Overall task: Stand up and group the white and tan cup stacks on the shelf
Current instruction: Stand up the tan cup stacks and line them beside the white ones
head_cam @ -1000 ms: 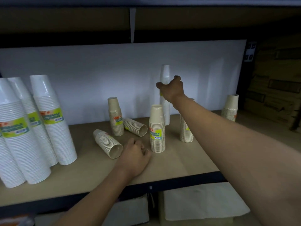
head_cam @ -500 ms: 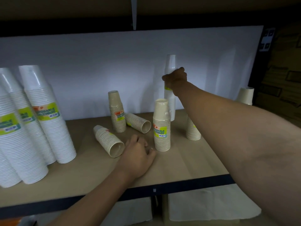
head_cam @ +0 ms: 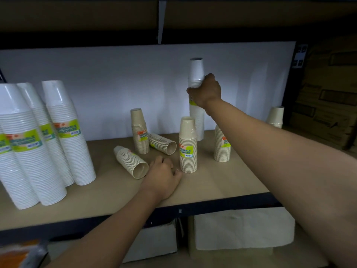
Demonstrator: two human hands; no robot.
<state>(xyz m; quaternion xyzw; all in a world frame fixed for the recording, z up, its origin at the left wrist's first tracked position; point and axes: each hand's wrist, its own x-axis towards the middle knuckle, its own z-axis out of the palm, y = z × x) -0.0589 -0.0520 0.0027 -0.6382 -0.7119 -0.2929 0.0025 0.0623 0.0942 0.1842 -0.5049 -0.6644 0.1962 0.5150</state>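
Shelf (head_cam: pixel 222 186) is carrying everything; white backing board (head_cam: pixel 116 84) behind. Big white cup stacks (head_cam: pixel 48 144) are standing grouped at far left, looks done. Tall narrow white stack (head_cam: pixel 197 105) is standing at the back, well apart from that group; right hand (head_cam: pixel 205 92) is gripping it closed around the upper part. Judging it's the one being relocated left.

Tan stacks, roughly half done: four are standing, centre-back (head_cam: pixel 139 132), front-centre (head_cam: pixel 187 146), one (head_cam: pixel 222 146) partly hidden behind the right forearm, one far right (head_cam: pixel 275 117). They're scattered, not grouped. Two are lying on their sides: near one (head_cam: pixel 131 161), rear one (head_cam: pixel 162 143).

Left hand (head_cam: pixel 164 176) is resting fisted on the shelf, holding nothing, just beside the near fallen stack.

Obstacles: front-centre tan stack and both fallen ones are sitting in the leftward path.
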